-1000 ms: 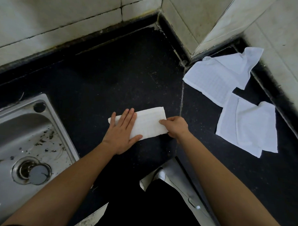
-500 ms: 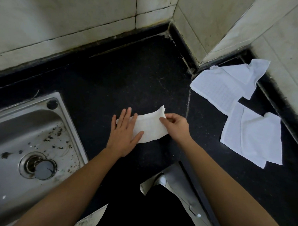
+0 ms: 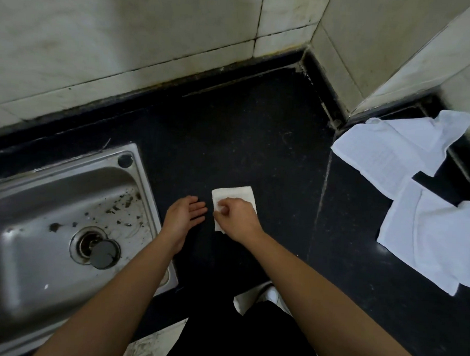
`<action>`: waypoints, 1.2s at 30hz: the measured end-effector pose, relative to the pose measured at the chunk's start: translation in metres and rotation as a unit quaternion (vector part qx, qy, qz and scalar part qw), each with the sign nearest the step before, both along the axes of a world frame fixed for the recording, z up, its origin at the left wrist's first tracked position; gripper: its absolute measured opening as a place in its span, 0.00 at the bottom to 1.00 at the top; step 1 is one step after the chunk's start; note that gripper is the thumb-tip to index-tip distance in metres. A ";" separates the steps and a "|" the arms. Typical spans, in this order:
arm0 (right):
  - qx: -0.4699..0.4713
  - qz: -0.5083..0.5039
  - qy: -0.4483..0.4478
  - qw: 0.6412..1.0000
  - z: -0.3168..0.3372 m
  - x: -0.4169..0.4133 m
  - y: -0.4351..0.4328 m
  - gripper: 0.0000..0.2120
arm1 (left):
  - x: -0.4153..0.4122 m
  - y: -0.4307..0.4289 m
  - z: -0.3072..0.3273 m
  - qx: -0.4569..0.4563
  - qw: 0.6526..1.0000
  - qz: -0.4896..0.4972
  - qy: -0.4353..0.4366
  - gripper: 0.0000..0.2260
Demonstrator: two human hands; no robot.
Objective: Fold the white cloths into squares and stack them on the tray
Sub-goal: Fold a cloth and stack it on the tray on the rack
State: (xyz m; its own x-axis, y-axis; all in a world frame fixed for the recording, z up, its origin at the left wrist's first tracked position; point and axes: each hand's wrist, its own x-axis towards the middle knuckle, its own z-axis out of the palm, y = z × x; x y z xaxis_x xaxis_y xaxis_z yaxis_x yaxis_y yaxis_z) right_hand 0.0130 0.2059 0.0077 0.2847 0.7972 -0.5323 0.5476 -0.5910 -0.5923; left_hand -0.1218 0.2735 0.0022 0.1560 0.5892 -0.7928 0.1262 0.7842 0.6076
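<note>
Black speckled counter [image 3: 243, 140] runs into a corner of pale, grimy wall tiles [image 3: 127, 33], with a steel sink [image 3: 32, 223] set in at our left. Mid-counter, our right hand [image 3: 236, 217] pinches the folded cloth [image 3: 238, 192] with curled fingers. Our left hand [image 3: 183, 216] lies just beside it, fingers straight and together. Two loose cloths [image 3: 385, 154] overlap at far right.

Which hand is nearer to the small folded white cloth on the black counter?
Right. The right hand rests on the folded cloth, curled fingers pinching its left edge. The left hand lies open just left of it, apparently not touching.
</note>
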 end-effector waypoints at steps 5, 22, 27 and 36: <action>0.046 -0.025 0.025 0.998 0.007 0.018 -0.019 0.18 | -0.001 -0.007 -0.001 0.114 0.987 -0.083 0.077 0.09; -0.002 0.377 -0.316 0.870 -0.032 0.079 -0.040 0.40 | -0.008 0.016 -0.040 0.463 0.471 -0.692 0.294 0.40; -0.024 0.351 -0.298 0.887 -0.041 0.083 -0.042 0.41 | -0.009 0.021 -0.045 0.462 0.462 -0.702 0.282 0.41; 0.013 0.141 -0.183 0.973 -0.015 0.067 -0.056 0.40 | -0.002 0.009 -0.025 0.432 0.588 -0.637 0.248 0.43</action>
State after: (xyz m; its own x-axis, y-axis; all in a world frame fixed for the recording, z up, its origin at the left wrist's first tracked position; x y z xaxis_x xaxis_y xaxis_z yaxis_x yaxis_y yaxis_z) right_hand 0.0799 0.1495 -0.0069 0.2196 0.8831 -0.4146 0.8626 -0.3743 -0.3403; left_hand -0.1236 0.2820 -0.0231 0.7834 0.4603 -0.4176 0.6063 -0.7136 0.3510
